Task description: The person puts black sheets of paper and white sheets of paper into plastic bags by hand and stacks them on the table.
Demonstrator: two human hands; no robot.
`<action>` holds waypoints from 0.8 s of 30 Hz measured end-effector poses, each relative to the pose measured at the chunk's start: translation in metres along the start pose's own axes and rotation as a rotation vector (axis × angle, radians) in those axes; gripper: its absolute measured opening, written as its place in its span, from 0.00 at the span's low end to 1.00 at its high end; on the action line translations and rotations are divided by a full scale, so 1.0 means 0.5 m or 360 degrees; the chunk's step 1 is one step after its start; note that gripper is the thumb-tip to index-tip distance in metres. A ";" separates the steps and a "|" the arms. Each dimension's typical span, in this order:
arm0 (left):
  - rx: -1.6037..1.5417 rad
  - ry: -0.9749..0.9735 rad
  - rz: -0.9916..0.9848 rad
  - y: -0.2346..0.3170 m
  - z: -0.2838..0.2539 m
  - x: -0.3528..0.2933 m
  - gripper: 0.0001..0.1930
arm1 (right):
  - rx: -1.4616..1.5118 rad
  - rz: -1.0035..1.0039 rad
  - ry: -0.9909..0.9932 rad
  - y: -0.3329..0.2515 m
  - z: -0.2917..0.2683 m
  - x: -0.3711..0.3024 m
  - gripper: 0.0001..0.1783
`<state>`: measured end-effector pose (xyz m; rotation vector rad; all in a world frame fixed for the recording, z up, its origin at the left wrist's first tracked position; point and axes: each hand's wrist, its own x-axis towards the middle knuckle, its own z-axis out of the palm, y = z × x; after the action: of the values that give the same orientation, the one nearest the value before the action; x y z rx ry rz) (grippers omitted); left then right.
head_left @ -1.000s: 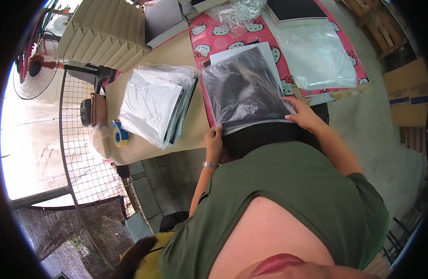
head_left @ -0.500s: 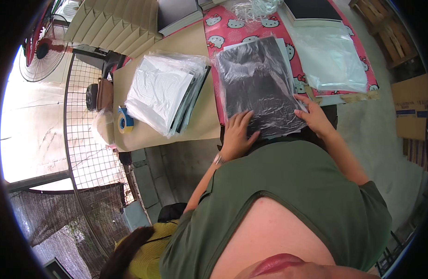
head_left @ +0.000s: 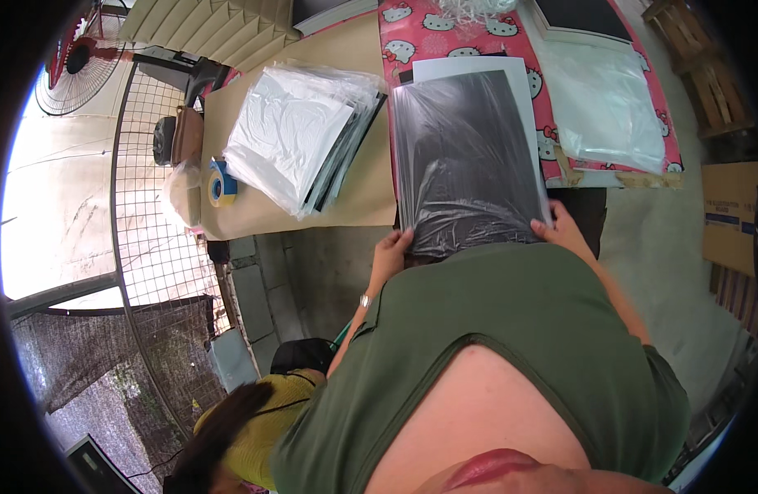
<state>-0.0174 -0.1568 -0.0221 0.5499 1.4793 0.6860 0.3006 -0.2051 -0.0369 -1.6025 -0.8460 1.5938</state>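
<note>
Two hands hold one dark sheet in a clear bag (head_left: 469,156). Head view: my left hand (head_left: 390,257) and right hand (head_left: 565,233) each pinch a near corner, keeping it flat over the bench (head_left: 362,193) edge, beside the stack of bagged sheets (head_left: 301,136).

Bright daylight floods in from the far left, blown out to white; just above the fingers (head_left: 398,241) the black plastic-wrapped sheet (head_left: 465,156) shows soft glare; straight edges bow toward the dark, round rim; focus stays fairly sharp.
</note>
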 end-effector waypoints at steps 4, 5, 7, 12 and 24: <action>0.0052 0.0125 -0.0013 -0.078 -0.032 -0.028 0.13 | 0.0062 0.0117 -0.0345 0.013 -0.025 -0.017 0.14; 0.0127 0.0031 0.0070 -0.073 -0.037 -0.026 0.14 | 0.0047 0.0171 -0.0400 0.002 -0.028 -0.020 0.13; 0.0273 -0.0150 0.0236 -0.057 -0.060 -0.022 0.16 | -0.0021 0.0244 -0.0495 0.009 -0.031 -0.003 0.12; 0.0738 -0.0005 0.0287 -0.023 -0.073 -0.064 0.15 | 0.0005 0.0200 -0.0522 0.049 -0.029 0.025 0.11; -0.0495 -0.0430 0.0277 0.049 -0.031 0.070 0.15 | 0.0016 0.0273 -0.0653 0.053 -0.041 0.031 0.13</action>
<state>-0.0360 -0.1160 -0.0297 0.5108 1.0565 0.9211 0.3205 -0.2068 -0.0680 -1.3903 -0.9242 2.0899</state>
